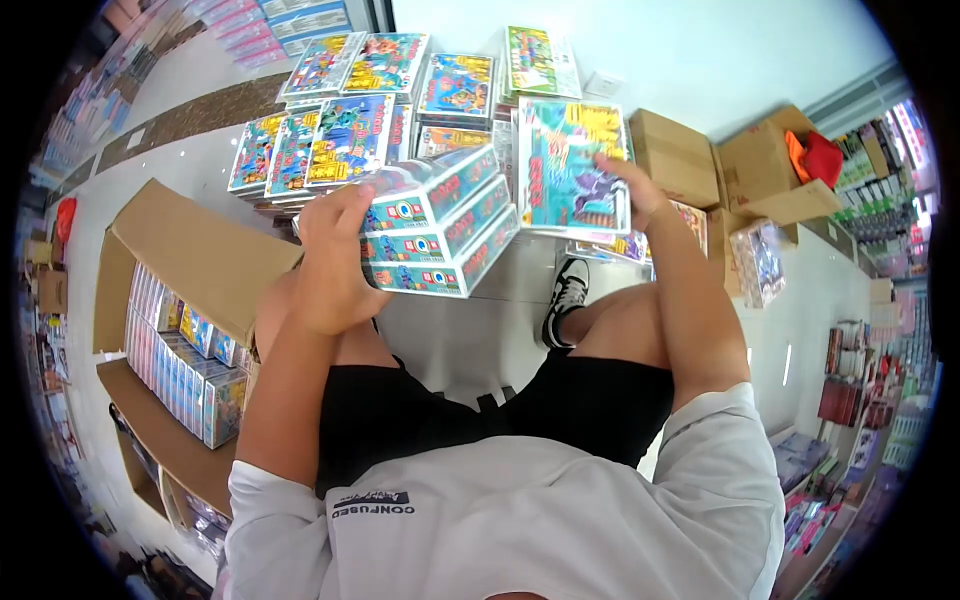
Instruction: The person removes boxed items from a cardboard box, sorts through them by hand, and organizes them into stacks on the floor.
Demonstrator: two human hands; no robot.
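My left hand [340,255] grips a stack of three boxed toys [440,240] in teal printed packaging, held tilted above the floor with their sides facing me. The fingers press over the near left end. My right hand [632,188] is closed over the right edge of another teal toy box [568,175], whose cartoon-printed front faces up. The thumb side is partly hidden. Beneath that box, more boxes [625,248] show in part. Behind both hands stand several stacks of similar colourful boxes [350,140] on the floor.
An open carton [190,235] packed with upright boxes [185,380] stands at my left. Brown cartons [675,155] sit on the right, one with a red item [822,158] in it. A plastic-wrapped pack [758,265] is near them. Shelves [850,400] line the far right.
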